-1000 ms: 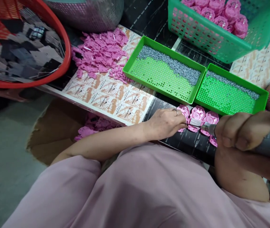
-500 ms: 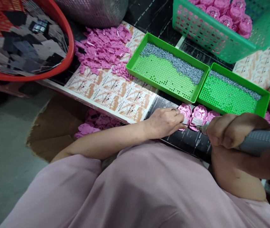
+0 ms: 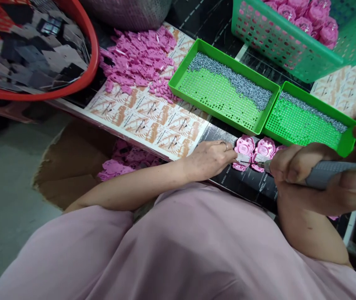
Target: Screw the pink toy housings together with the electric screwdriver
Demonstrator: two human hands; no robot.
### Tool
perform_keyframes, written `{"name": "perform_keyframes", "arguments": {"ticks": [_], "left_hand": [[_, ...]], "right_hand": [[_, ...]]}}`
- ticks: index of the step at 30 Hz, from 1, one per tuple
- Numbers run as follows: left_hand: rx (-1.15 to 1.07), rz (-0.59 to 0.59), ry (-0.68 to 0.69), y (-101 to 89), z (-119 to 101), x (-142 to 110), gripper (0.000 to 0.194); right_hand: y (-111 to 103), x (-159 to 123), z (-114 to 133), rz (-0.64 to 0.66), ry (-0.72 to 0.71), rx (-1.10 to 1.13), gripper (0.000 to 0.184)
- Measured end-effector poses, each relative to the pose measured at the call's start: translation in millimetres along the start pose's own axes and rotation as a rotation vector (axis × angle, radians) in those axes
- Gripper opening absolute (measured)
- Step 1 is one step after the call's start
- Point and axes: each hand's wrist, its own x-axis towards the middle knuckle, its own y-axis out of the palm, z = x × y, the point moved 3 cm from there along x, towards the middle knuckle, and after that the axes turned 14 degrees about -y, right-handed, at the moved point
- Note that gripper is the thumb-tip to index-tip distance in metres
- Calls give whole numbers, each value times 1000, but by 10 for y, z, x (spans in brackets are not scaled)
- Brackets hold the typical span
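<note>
My left hand (image 3: 211,160), a ring on one finger, has its fingers pressed together at the left edge of a pink plastic casing (image 3: 245,145). A pale flat piece sits on the lower part of that casing. My right hand (image 3: 306,198) is wrapped round a grey electric screwdriver (image 3: 320,174). Its thin bit points left and reaches over the first casing, close to my left fingertips; whether it meets a screw is too small to tell. Beside it lies a second pink casing (image 3: 264,146), and a third is partly hidden behind my right hand.
Two green trays (image 3: 215,109) (image 3: 303,139) of small screws stand behind the casings. Pink plastic parts (image 3: 137,58) are heaped at the back left. A red basket (image 3: 94,62) of flat pieces, a green basket (image 3: 287,56) of pink assemblies and a cardboard box (image 3: 53,175) surround the bench.
My left hand has shifted slightly left, uncovering more of the first casing. My right hand and the screwdriver have moved a little left and up, and the thumb now shows on the tool.
</note>
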Motion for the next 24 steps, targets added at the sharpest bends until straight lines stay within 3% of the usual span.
{"name": "perform_keyframes", "arguments": {"ticks": [4, 14, 24], "left_hand": [[-21, -45, 65, 8, 13, -36, 25], [-130, -44, 75, 68, -69, -10, 25], [-31, 25, 50, 51, -33, -8, 23]], "right_hand": [[3, 5, 18, 52, 0, 35, 35], [73, 9, 160, -88, 109, -75, 12], [119, -39, 4, -17, -55, -32, 33]]}}
